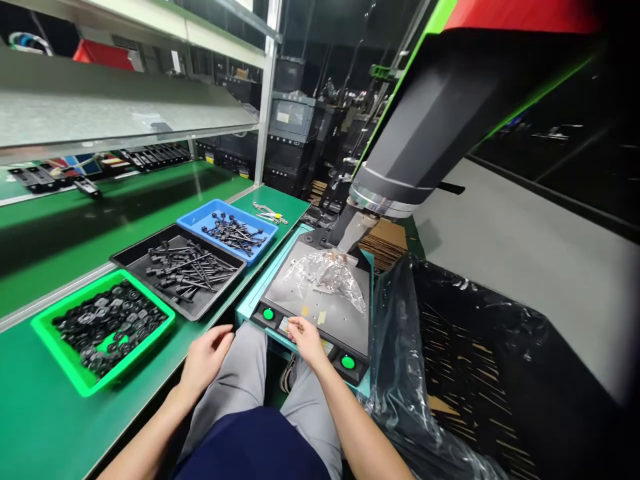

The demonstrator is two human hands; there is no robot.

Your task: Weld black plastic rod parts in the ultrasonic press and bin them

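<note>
My left hand [206,357] hangs above my left knee beside the table edge. Its fingers are loosely bent, the thumb stands a little apart, and nothing shows in it. Over the front edge of the machine base, my right hand [306,339] has its thumb and fingertips pressed together; whatever is between them is too small to make out. It is between two green buttons, the left button [269,313] and the right button [349,362]. Behind it, crumpled clear plastic film [327,273] lies on the grey machine plate [285,293], under the machine's metal tool head [356,230].
On the green table stand a green tray [167,327] of black round parts, a black tray [131,257] and a blue tray [193,215] of black rods with heads. Pliers [270,215] lie behind. A black bin [525,320] lined with plastic holds strips at right.
</note>
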